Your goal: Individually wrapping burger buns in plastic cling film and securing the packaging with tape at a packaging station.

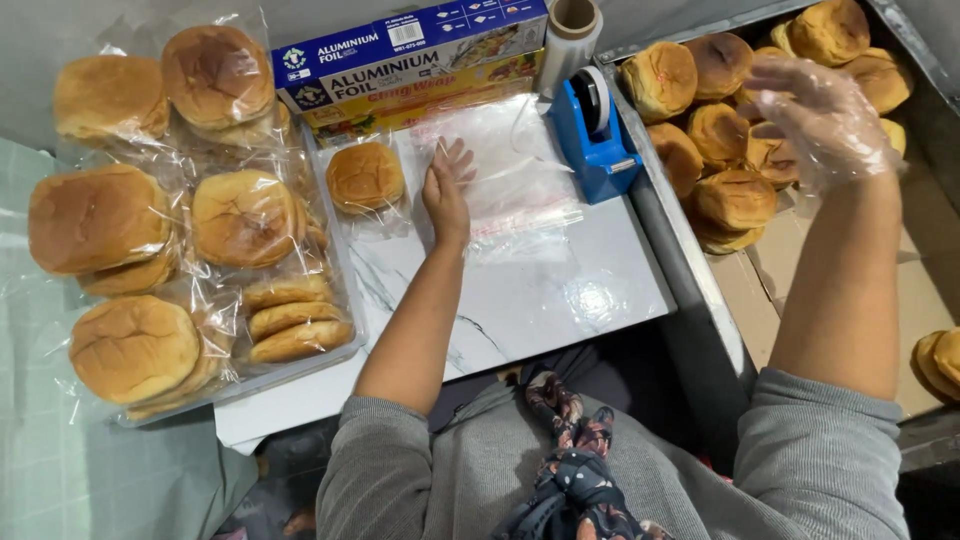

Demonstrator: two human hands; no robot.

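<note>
My left hand [447,190] rests on a stack of clear plastic bags [510,175] lying on the white marble-look board [540,290], its fingers reaching into or pinching the top bag. One bagged bun [365,177] lies just left of that hand. My right hand [815,115], in a thin clear plastic glove, hovers with spread fingers over a heap of loose brown buns [715,135] in a box on the right, holding nothing.
A blue tape dispenser [592,135] stands between the bags and the bun box. A box of aluminium foil [410,65] and a cling film roll [570,30] lie at the back. Several bagged buns [190,220] pile up in a tray on the left.
</note>
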